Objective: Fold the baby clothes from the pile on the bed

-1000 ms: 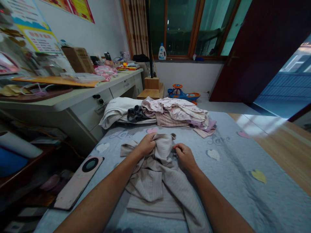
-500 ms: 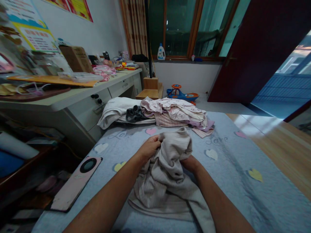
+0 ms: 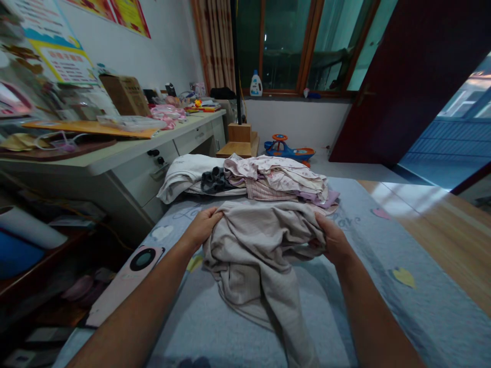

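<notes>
where grey garment (image 3: 257,230) spans gap between your hands, upper edge lies crosswise: left hand (image 3: 201,226) pinched on near-left corner, right hand (image 3: 333,236) clamped on right end, neither nearer; longest fold trails toward you over bed (image 3: 383,255).

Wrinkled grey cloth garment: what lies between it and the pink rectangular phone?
In the head view, the person's bare left forearm and pale blue heart-printed bedding lie between garment and phone.
</notes>
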`<state>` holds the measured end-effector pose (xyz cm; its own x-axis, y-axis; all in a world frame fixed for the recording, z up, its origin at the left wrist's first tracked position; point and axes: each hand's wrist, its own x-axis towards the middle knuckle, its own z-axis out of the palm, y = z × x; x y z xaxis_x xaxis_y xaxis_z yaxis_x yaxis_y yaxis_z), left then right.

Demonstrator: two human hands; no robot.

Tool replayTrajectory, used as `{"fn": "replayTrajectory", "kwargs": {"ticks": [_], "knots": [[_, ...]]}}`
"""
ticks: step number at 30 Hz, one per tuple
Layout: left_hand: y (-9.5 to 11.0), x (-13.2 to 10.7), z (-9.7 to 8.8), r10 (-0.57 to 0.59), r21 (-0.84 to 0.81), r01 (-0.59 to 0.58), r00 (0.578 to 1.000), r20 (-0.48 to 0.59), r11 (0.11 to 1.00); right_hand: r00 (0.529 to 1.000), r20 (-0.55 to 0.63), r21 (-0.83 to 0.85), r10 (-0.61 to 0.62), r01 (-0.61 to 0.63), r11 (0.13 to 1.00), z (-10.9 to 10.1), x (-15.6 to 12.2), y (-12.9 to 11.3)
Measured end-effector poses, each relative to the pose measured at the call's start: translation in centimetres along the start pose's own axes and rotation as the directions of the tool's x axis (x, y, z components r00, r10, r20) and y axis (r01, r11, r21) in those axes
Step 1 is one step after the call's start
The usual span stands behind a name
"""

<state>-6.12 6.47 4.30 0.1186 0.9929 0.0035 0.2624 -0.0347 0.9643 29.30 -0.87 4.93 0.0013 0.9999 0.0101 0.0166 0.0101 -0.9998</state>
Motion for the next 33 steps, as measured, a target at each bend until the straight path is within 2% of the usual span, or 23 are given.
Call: {"fn": "replayTrajectory", "kwargs": {"ticks": [1, 3, 5, 8, 10, 12, 14, 15, 16, 17, 18, 19, 20, 22, 25, 27, 29, 33], "knots": [[0.1, 0.3, -0.7, 0.008, 0.03, -0.008, 1.0, -0.016, 1.0, 0.997, 0.074, 0.003, 0.014, -0.015, 1.0, -0.9, -0.5, -0.9], [0.7, 1.1, -2.1, 0.039, 0.108, -0.034, 0.998, -0.046, 0.994, 0.98, 0.196, -0.1, 0.039, -0.019, 0.995, -2.6, -1.4, -2.9], [1.7, 2.1, -3.2, 0.088, 0.229, -0.071, 0.994, -0.064, 0.971, 0.974, 0.207, -0.242, 0.093, -0.041, 0.97, -4.2, -2.2, -5.0], [3.5, 3.6, -3.6, 0.194, 0.44, -0.172, 0.981, -0.005, 0.881, 0.992, 0.114, -0.312, 0.061, -0.023, 0.95, -6.4, -2.8, -7.7], [4.5, 4.5, -2.7, 0.276, 0.553, -0.231, 0.961, 0.002, 0.801, 0.999, 0.041, -0.319, 0.011, 0.003, 0.948, -7.4, -2.3, -8.6], [5.0, 5.0, -1.1, 0.354, 0.675, -0.233, 0.934, -0.046, 0.701, 0.998, -0.038, -0.383, -0.04, 0.022, 0.923, -8.1, -1.2, -8.4], [4.8, 4.9, 0.8, 0.397, 0.779, -0.153, 0.908, -0.132, 0.609, 0.978, -0.163, -0.55, -0.131, 0.02, 0.835, -8.2, 0.2, -7.0], [4.5, 4.7, 1.7, 0.402, 0.809, -0.12, 0.903, -0.152, 0.575, 0.945, -0.249, -0.671, -0.214, -0.009, 0.741, -8.0, 0.9, -5.9], [4.0, 4.2, 2.4, 0.389, 0.828, -0.111, 0.911, -0.137, 0.55, 0.888, -0.323, -0.779, -0.327, -0.054, 0.625, -7.7, 1.4, -4.8], [3.4, 3.6, 3.0, 0.368, 0.84, -0.121, 0.925, -0.099, 0.529, 0.846, -0.328, -0.857, -0.421, -0.08, 0.508, -7.3, 1.7, -3.6], [2.8, 2.9, 3.3, 0.339, 0.851, -0.149, 0.94, -0.036, 0.503, 0.842, -0.281, -0.908, -0.461, -0.077, 0.412, -6.8, 1.7, -2.4], [2.2, 2.1, 3.5, 0.304, 0.86, -0.18, 0.952, 0.03, 0.477, 0.869, -0.207, -0.936, -0.45, -0.043, 0.35, -6.2, 1.5, -1.3], [1.6, 1.2, 3.5, 0.258, 0.868, -0.203, 0.962, 0.09, 0.454, 0.915, -0.122, -0.947, -0.385, 0.008, 0.32, -5.5, 1.2, -0.3], [0.6, -0.6, 3.1, 0.115, 0.886, -0.178, 0.983, 0.142, 0.428, 0.985, -0.02, -0.949, -0.17, 0.035, 0.314, -4.0, 0.2, 1.3], [-0.3, -2.6, 2.1, -0.05, 0.91, -0.047, 0.996, 0.074, 0.413, 0.995, 0.088, -0.949, 0.039, 0.071, 0.308, -1.6, -1.1, 2.7], [-0.9, -3.1, 1.7, -0.099, 0.908, 0.016, 0.995, 0.028, 0.419, 0.976, 0.201, -0.915, 0.081, 0.158, 0.372, -0.1, -1.4, 3.3], [-1.7, -3.0, 1.6, -0.119, 0.89, 0.018, 0.992, 0.041, 0.456, 0.955, 0.286, -0.871, 0.081, 0.224, 0.437, 1.1, -1.3, 3.7], [-3.4, -1.8, 1.3, -0.062, 0.826, -0.083, 0.988, 0.141, 0.558, 0.957, 0.278, -0.868, 0.082, 0.214, 0.448, 2.4, -0.7, 4.5]]}}
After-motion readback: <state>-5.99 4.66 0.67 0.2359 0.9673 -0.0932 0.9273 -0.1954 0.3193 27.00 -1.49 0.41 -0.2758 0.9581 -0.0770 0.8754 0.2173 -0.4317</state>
